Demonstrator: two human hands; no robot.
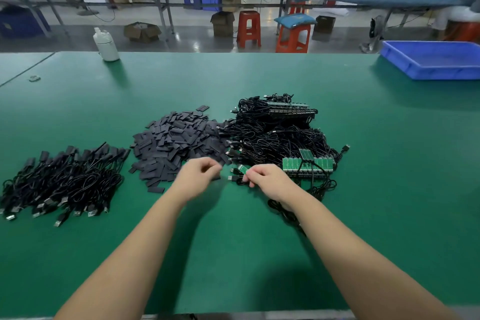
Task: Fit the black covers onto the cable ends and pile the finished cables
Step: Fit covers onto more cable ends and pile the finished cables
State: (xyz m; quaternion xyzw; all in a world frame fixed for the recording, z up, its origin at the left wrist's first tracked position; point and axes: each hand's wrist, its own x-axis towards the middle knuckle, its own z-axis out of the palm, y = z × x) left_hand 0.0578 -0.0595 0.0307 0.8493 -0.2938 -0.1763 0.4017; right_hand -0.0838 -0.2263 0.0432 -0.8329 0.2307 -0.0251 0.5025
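Right hand (265,179) pinches a cable's small green board (243,169) just in front of the unfinished tangle (275,143). Left hand (200,173), blurred, fingers curled at the black covers (176,138); whether they hold one, I cannot tell. Best line cover up squarely, then slide. Finished cables (62,182) sit far left on the worktop (233,254).

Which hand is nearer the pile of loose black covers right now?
Left. The left hand hovers at the near right edge of the covers pile; the right hand is further right, pinching a green board.
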